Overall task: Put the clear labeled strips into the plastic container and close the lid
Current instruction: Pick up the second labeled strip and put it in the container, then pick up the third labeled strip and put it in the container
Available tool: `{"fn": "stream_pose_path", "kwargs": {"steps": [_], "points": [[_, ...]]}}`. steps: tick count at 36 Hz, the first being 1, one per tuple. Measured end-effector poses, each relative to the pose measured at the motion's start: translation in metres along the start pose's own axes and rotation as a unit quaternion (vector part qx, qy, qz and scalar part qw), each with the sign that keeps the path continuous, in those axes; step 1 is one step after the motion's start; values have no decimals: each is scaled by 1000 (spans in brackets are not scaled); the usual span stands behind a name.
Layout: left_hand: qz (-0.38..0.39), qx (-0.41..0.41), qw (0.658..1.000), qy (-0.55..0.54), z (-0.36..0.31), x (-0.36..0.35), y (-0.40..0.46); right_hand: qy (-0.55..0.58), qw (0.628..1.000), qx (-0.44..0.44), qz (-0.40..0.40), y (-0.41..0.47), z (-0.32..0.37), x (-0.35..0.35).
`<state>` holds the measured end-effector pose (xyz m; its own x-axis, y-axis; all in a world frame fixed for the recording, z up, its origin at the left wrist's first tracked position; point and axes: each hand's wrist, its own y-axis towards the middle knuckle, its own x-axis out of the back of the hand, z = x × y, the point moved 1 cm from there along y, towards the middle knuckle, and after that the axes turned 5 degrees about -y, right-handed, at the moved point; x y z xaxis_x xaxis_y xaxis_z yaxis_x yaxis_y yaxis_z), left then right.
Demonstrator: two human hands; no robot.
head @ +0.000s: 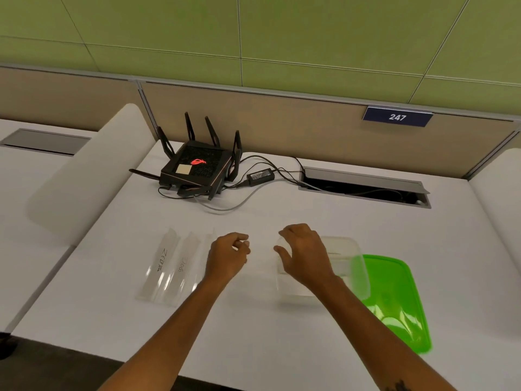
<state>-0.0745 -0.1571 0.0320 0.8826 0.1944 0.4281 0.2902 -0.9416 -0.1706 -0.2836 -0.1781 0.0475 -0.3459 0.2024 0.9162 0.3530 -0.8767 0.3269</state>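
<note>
Three clear strips lie side by side on the white table, left of centre. One is marked ZEBRA (160,266), one DOG (183,266), and a third strip (208,245) is partly hidden under my left hand (228,258). That hand hovers with its fingers loosely curled in and nothing visible in them. The clear plastic container (348,263) stands open to the right. My right hand (306,255) is spread over its left rim, holding nothing. The green lid (394,300) lies flat on the table, its left edge under the container's right side.
A black router (197,165) with several antennas, its power brick (260,174) and cables sit at the back of the table. An open cable tray (363,187) is at the back right. A white divider (84,176) rises on the left.
</note>
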Motion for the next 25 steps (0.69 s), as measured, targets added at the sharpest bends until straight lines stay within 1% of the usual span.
{"fn": "stream_pose_path", "kwargs": {"steps": [3,7,10,17,21,25], "points": [[-33,-9,999,24,26,27,11,39,999,24,3,0,27,-12],[-79,-29,992,93,50,62,17,85,995,35,46,-2,64,-31],[-98,-24,987,122,69,86,19,109,990,39,76,-7,88,-46],[-88,9,983,160,107,115,25,137,981,13,140,-19,130,-77],[-59,48,986,150,120,118,27,149,974,-11,170,-27,144,-90],[-43,62,986,146,127,119,29,155,970,-32,184,-34,152,-97]]}}
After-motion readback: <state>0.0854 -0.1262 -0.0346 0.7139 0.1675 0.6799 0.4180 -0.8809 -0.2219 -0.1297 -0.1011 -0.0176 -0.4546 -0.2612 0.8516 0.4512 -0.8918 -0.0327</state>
